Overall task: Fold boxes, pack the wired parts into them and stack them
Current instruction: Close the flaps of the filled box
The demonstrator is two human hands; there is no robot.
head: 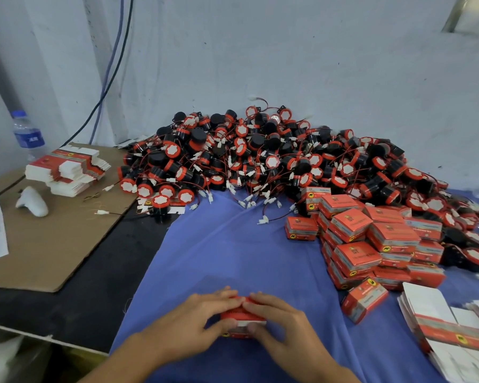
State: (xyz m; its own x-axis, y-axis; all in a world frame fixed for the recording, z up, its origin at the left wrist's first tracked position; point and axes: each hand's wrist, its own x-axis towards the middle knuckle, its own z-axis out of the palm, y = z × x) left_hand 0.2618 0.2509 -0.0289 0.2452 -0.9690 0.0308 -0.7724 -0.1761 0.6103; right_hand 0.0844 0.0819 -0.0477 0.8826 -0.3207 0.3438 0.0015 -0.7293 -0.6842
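Note:
A small red box (242, 317) lies on the blue cloth (233, 250) near the front edge. My left hand (197, 319) and my right hand (281, 324) both grip it, fingers laid over its top and thumbs on its near side, so most of it is hidden. A big heap of black-and-red wired parts (274, 156) with white connectors fills the back of the table. Closed red boxes (371, 244) are stacked at the right. Flat unfolded box blanks (448, 327) lie at the front right.
Another pile of flat blanks (67, 170) sits on a brown cardboard sheet (53, 244) at the left, with a white object (32, 201), rubber bands and a water bottle (28, 134) nearby. Cables hang down the wall behind.

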